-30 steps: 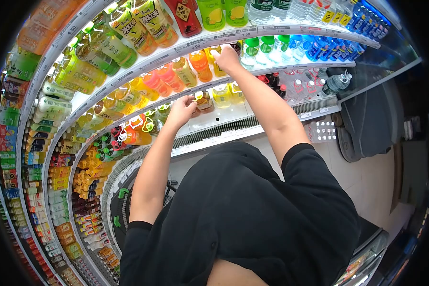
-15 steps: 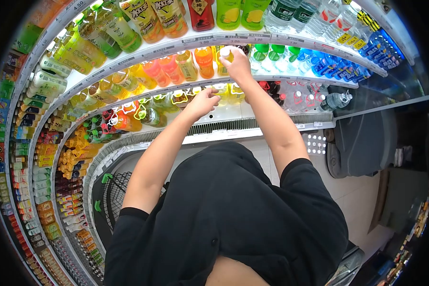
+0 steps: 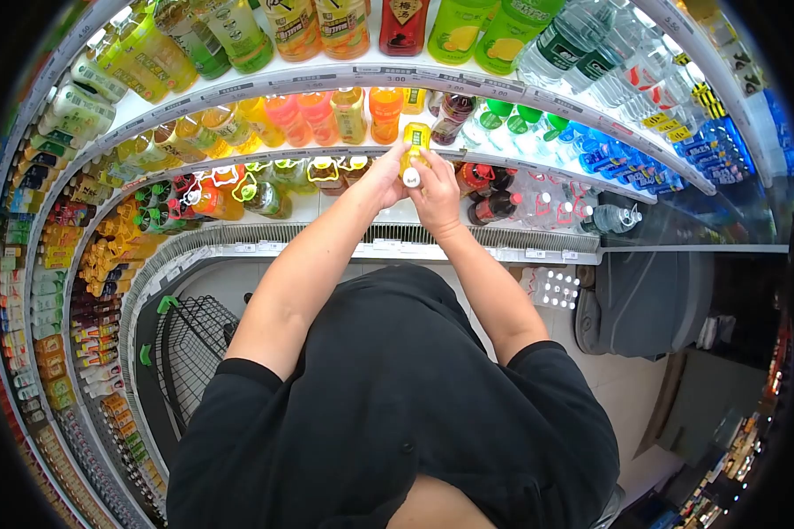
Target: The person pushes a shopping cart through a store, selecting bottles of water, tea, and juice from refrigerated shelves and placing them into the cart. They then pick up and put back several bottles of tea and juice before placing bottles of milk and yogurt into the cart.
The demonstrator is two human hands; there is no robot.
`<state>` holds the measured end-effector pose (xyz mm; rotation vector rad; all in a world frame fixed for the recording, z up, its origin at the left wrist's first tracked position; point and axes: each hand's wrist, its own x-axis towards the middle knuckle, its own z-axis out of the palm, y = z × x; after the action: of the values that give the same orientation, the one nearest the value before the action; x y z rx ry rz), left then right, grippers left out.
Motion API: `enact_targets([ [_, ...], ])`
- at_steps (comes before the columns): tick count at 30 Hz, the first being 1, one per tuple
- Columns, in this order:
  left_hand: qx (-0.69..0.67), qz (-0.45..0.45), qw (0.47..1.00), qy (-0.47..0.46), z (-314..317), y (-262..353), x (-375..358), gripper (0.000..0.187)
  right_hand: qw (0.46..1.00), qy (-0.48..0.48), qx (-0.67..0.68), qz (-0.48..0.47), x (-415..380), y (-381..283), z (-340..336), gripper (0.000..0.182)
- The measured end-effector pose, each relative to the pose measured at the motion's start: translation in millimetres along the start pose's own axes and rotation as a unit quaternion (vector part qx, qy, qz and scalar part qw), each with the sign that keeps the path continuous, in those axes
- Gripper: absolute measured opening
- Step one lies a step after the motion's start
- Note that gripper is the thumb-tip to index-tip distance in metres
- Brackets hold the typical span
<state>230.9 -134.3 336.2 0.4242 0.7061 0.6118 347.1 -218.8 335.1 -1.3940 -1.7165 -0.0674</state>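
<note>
A yellow drink bottle [image 3: 415, 141] with a white cap is tilted so the cap points toward me, held in front of the middle shelf. My left hand [image 3: 383, 181] is closed around its left side. On the other side, the fingers of my right hand [image 3: 436, 192] wrap it near the cap. Behind it on the shelf stand an orange drink bottle [image 3: 385, 115], a similar yellow bottle [image 3: 414, 100] and a dark bottle [image 3: 454, 117].
Curved shelves hold rows of bottles, with large water bottles [image 3: 563, 44] at upper right and cola bottles [image 3: 496, 206] lower down. A wire shopping basket [image 3: 190, 348] is at lower left. Shrink-wrapped bottles [image 3: 556, 288] stand on the floor at right.
My right hand has brought the yellow bottle off the shelf, down and toward me. My left hand has moved up and taken hold of it too. The view has shifted slightly.
</note>
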Motion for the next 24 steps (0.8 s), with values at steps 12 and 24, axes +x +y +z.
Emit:
enact_targets([
  [12,-0.115,0.001,0.991,0.073,-86.0,-66.2,-109.2,0.036,0.952,-0.213,0.121,-0.182,-32.7,-70.9,19.4,0.038],
  [24,-0.227,0.288,0.797,0.479,-167.7,-133.1,-340.6,0.043,0.653,-0.502,0.36,-0.438,-62.0,-262.6,129.2,0.041],
])
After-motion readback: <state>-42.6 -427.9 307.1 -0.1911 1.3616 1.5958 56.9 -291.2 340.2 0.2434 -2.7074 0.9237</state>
